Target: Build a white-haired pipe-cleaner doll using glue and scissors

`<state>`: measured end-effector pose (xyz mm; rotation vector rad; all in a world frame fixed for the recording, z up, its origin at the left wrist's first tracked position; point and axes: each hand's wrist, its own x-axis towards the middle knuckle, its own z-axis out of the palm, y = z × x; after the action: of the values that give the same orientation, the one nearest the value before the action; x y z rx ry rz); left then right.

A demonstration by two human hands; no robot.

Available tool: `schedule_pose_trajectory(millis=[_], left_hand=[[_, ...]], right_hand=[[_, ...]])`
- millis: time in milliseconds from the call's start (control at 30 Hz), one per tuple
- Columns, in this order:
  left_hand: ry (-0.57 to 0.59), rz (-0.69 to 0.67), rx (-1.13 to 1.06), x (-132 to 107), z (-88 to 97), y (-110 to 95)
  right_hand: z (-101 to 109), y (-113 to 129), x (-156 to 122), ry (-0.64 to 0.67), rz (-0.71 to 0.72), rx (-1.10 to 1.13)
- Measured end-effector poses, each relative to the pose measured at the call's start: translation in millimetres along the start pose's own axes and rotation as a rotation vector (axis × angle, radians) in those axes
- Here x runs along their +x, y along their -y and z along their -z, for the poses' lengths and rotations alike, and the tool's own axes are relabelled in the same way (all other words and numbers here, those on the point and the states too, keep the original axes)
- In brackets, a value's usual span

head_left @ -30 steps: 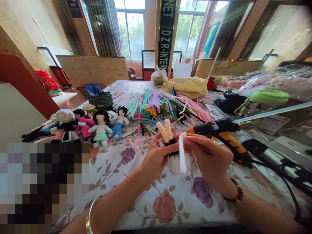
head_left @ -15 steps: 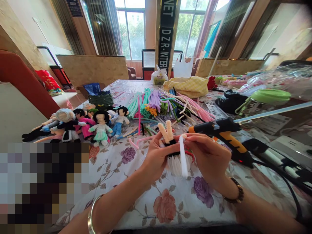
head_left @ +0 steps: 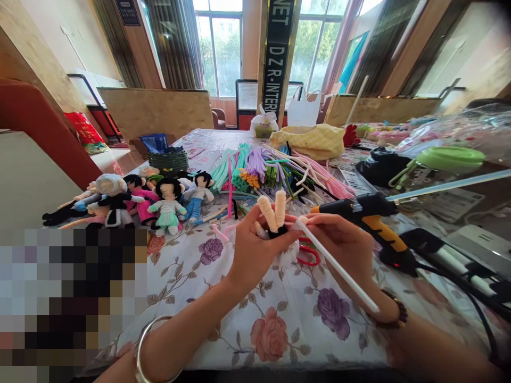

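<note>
My left hand (head_left: 253, 244) is closed around a pipe-cleaner doll (head_left: 280, 207) turned upside down. Its two cream legs point up from a black band, and white fuzzy material hangs below. Against the doll, the fingertips of my right hand (head_left: 345, 247) pinch the upper end of a white pipe cleaner (head_left: 339, 270). The strip's free end slants down to the right, across my right hand toward the wrist. A red pipe-cleaner loop (head_left: 310, 260) sticks out under my fingers. Both hands are over the flowered tablecloth (head_left: 223, 324); part of the doll is hidden behind them.
A glue gun (head_left: 371, 213) with a lit red light and a long glue stick lies right of my hands. Bundles of coloured pipe cleaners (head_left: 255, 165) are ahead. Several finished dolls (head_left: 167, 205) lie at left. A green-lidded jar (head_left: 451, 157) stands at right.
The white pipe cleaner's free end has swung from hanging straight down to slanting right across my right hand. The doll has tilted a little, and more of the red loop shows.
</note>
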<state>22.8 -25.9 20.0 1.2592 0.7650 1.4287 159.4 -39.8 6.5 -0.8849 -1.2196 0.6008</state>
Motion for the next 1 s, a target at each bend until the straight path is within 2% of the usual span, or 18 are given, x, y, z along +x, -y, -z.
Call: schedule_pose_trajectory(millis=[233,433,533,633,833,1000], left_hand=[[-0.036,-0.161,0.281,-5.5,1.3,-1.1],[-0.009,-0.144,0.311,-5.6,4.6,-0.8],[0.025,-0.114,0.299,-3.9,5.0,-0.7],[0.061,-0.079,0.320,-2.8,5.1,-1.1],[0.102,-0.049,0.277,-3.0,5.4,-1.1],[0.093,-0.051,0.226,-2.3,4.3,-1.3]], right_hand=[[1.9,-2.9,1.6,0.039,-0.003,-0.003],[8.1,-4.5,8.1,0.243,-0.009,-0.131],[11.3,-3.2,11.7,0.300,0.017,-0.220],[10.3,-0.7,11.5,0.297,0.007,-0.248],[3.3,2.7,5.3,0.208,-0.135,-0.140],[6.4,-0.8,8.4,0.197,-0.140,-0.093]])
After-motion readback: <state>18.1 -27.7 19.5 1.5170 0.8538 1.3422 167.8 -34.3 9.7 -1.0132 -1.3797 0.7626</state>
